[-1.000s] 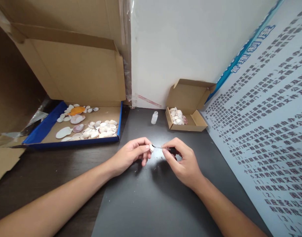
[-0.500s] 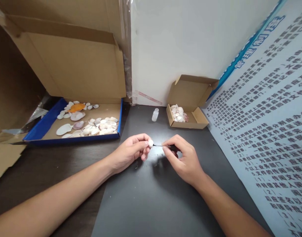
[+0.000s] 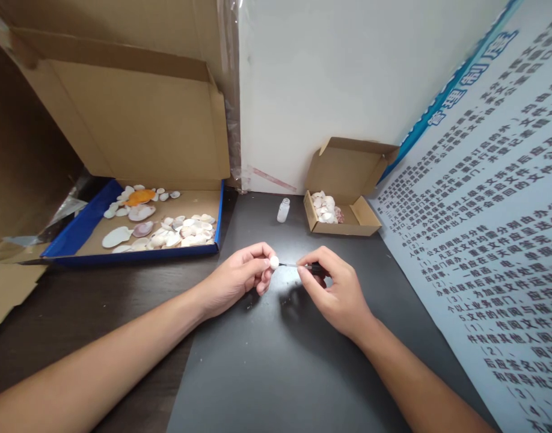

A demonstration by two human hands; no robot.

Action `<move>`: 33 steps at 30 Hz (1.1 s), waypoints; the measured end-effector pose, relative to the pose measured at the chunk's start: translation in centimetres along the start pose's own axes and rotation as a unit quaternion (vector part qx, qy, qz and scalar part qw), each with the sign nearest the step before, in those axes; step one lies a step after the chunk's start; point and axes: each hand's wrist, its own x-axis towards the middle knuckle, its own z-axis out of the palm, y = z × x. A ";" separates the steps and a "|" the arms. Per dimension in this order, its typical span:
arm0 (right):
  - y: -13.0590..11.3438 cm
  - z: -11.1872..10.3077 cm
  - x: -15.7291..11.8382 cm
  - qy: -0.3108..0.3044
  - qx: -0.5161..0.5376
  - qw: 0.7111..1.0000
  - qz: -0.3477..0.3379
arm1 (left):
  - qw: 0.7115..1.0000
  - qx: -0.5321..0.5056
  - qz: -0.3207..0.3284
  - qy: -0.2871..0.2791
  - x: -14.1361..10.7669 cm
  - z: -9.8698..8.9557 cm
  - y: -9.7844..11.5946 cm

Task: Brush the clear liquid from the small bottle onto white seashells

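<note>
My left hand [image 3: 240, 278] pinches a small white shell [image 3: 274, 261] between thumb and fingertips, just above the dark mat [image 3: 280, 361]. My right hand [image 3: 334, 288] grips a thin brush with a black handle [image 3: 315, 269]; its tip touches the shell. A small clear bottle [image 3: 283, 210], uncapped, stands on the mat behind the hands. To its right a small open cardboard box [image 3: 364, 227] holds several pale shells.
A large flat box with a blue rim [image 3: 77, 231] at the left holds several shells, one orange. Its cardboard lid [image 3: 136, 120] stands up behind. A white wall is at the back. A printed poster [image 3: 483, 240] leans along the right side.
Between one second and half a second ago the view shifted a little, so everything sits slightly higher. Since then the shell has turned slightly in my left fingers; the brush stays on it.
</note>
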 end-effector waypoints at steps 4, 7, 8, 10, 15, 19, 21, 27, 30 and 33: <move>-0.1 -0.1 -0.1 0.019 0.018 1.000 -0.010 | 1.000 0.009 -0.010 -0.001 0.1 -0.1 -0.1; -0.2 0.1 -0.2 0.008 0.039 0.999 -0.021 | 1.000 0.022 -0.008 0.003 0.0 -0.1 -0.1; -0.2 0.2 -0.2 0.002 0.038 0.999 -0.018 | 1.000 0.024 -0.008 0.004 0.0 0.0 -0.1; -0.1 0.2 -0.2 -0.004 0.020 1.000 -0.004 | 1.000 0.024 -0.009 0.006 -0.1 0.0 0.0; -0.1 0.0 -0.1 0.026 0.014 1.000 0.009 | 1.000 0.016 -0.013 0.009 -0.1 0.1 0.0; -0.2 0.1 -0.2 0.004 0.028 1.000 -0.005 | 1.000 0.015 -0.008 0.003 -0.1 0.1 0.1; -0.1 0.1 -0.2 0.002 0.012 1.000 0.010 | 1.000 0.014 -0.007 0.004 -0.2 0.1 0.1; 0.0 0.1 -0.1 0.014 0.031 0.999 0.002 | 1.000 0.019 -0.013 0.006 -0.2 0.2 0.2; 0.1 0.2 -0.1 0.002 0.021 1.000 0.007 | 1.000 0.013 -0.018 0.007 -0.2 0.1 0.2; 0.3 0.2 0.0 0.021 0.006 0.999 0.024 | 1.000 0.008 -0.027 0.011 -0.2 0.1 0.3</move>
